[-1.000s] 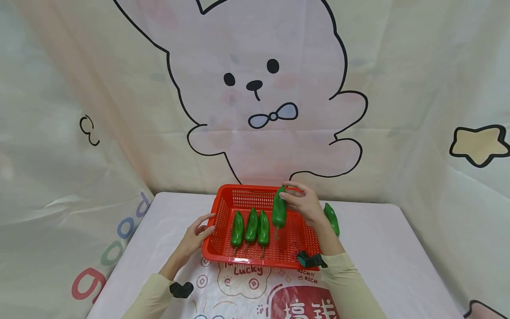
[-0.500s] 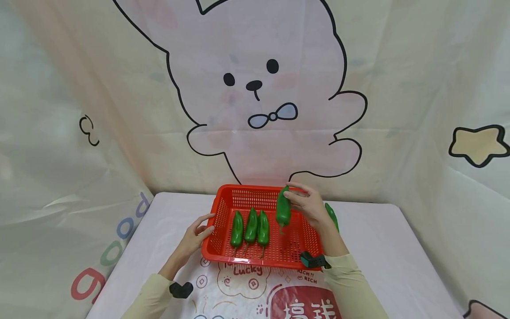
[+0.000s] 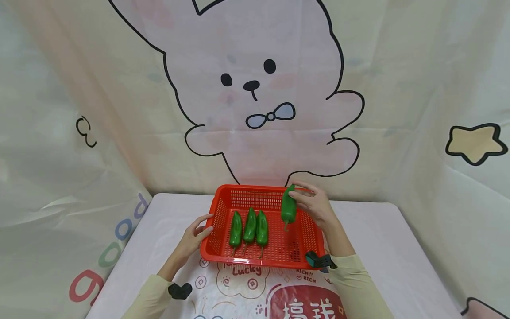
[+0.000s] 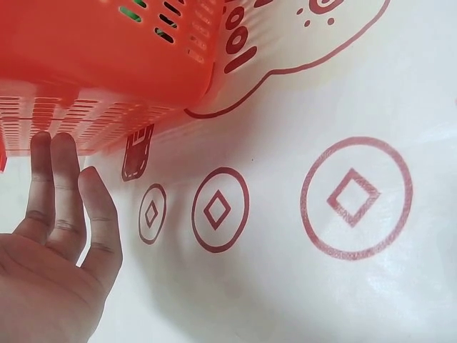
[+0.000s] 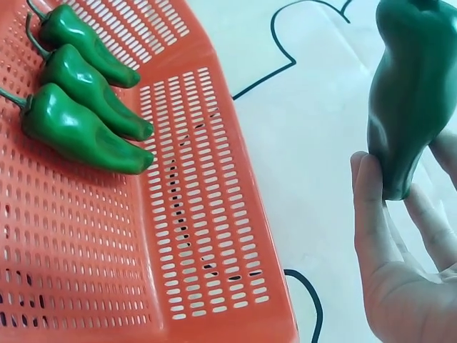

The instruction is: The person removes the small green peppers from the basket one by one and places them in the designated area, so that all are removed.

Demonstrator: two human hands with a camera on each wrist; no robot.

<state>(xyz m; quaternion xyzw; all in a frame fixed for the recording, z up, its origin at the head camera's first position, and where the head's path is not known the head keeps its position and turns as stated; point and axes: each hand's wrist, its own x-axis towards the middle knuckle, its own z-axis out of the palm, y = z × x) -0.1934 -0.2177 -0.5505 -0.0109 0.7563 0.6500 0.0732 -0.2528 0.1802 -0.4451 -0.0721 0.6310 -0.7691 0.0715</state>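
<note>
A green pepper hangs stem down in my right hand, above the right part of a red basket. Fingers and thumb pinch its blunt end, as the right wrist view also shows with the pepper near the hand. Three more green peppers, the middle one among them, lie side by side on the basket floor. Against the basket's left outer side rests my left hand. In the left wrist view its fairly straight fingers reach the slotted wall.
The basket stands on a white-covered table, near the back wall with its cartoon print. A printed sheet with red drawings lies in front of and partly under it. Dark bands sit on both wrists.
My right hand has moved to the right with the pepper. Another pepper on the table beyond the basket's right side is now hidden behind the right arm. My left hand keeps its place.
</note>
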